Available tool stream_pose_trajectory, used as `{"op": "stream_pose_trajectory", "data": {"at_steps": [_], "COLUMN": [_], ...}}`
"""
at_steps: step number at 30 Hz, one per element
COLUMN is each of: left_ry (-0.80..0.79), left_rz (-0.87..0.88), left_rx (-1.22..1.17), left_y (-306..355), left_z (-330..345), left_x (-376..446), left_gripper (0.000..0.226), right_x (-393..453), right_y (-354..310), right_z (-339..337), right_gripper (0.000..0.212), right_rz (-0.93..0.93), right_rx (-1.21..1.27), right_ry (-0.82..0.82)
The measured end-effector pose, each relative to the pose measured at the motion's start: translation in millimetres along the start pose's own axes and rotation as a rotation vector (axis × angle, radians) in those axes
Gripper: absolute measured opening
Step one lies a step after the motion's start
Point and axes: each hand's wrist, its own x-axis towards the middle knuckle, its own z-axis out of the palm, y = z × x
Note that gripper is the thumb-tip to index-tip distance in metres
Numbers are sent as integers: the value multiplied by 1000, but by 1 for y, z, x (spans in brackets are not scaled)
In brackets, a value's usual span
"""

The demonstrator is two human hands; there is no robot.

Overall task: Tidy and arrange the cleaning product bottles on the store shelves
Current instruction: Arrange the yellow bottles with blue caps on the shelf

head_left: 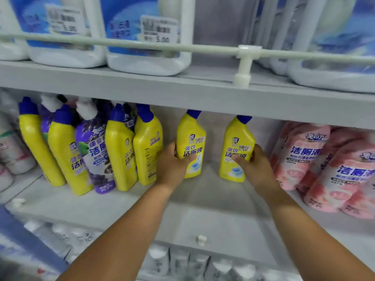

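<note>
On the middle shelf point(203, 199), your left hand point(172, 165) grips one yellow bottle point(190, 142) and your right hand point(253, 165) grips a second yellow bottle point(237, 147), fingers curled round each. Both stand upright, apart from the leaning yellow row point(91, 151) at the left. Slide them left together, keep the labels facing forward, and do not knock the pink bottles point(324, 165).
</note>
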Motion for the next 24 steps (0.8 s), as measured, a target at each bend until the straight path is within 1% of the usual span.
{"op": "stream_pose_trajectory", "data": {"at_steps": [5, 8, 9, 11, 12, 13, 14, 15, 17, 18, 20, 21, 23, 24], "left_ry": [30, -5, -26, 23, 87, 172, 268, 368, 532, 586, 608, 575, 510, 510], "left_rz": [-1, -19, -15, -16, -11, 16, 49, 81, 127, 151, 196, 214, 235, 247], "left_rx": [77, 103, 66, 26, 18, -2, -16, -15, 72, 163, 373, 462, 563, 593], "left_y": [-7, 0, 2, 7, 11, 13, 19, 22, 25, 25, 23, 22, 24, 23], "left_z": [30, 30, 26, 11, 0, -12, -25, -39, -73, -89, -115, -123, -126, -125], "left_x": [22, 21, 14, -13, -32, -50, -67, -80, -87, -82, -66, -58, -48, -44], "left_gripper": [45, 53, 53, 53, 47, 33, 23, 20, 18, 23, 42, 51, 67, 72], "right_x": [24, 32, 27, 4, -14, -30, -43, -50, -53, -50, -39, -33, -23, -19], "right_y": [15, 19, 22, 27, 24, 15, 1, -13, -38, -49, -72, -80, -93, -98], "right_z": [-1, 3, 3, 7, 13, 23, 36, 51, 86, 103, 134, 147, 167, 174], "right_gripper": [22, 26, 29, 36, 34, 27, 23, 22, 21, 20, 33, 44, 70, 77], "right_rz": [7, 31, 18, -110, -202, -265, -294, -286, -273, -284, -267, -250, -250, -249], "right_rx": [0, -2, -16, -81, -67, -10, 87, 167, 182, 169, 169, 181, 163, 139], "right_ry": [-1, -36, 11, 264, 376, 390, 306, 173, -95, -192, -335, -399, -479, -504]}}
